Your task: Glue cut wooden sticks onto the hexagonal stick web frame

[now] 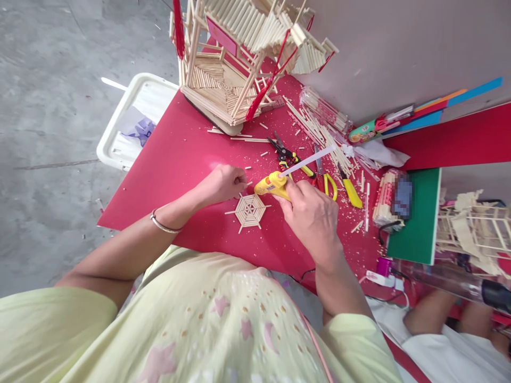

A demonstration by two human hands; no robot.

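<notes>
A yellow hot glue gun [274,185] is gripped in my right hand [313,215], with a long pale glue stick [309,159] sticking out of its back end. Its nozzle points left, toward the fingertips of my left hand [228,183]. Those fingers are pinched together, and the pale tip of a short wooden stick shows at them. Just below both hands, a small web-shaped hexagon of wooden sticks [250,210] lies flat on the red tabletop [159,165], with spokes jutting past its edge.
A stick-built pavilion [223,80] with red tassels stands at the back. Pliers [289,154], yellow-handled scissors [330,186], a yellow-handled knife [351,192] and loose sticks [319,127] lie beyond my right hand. A white bin [115,146] sits left; another person's arm [433,314] shows at right.
</notes>
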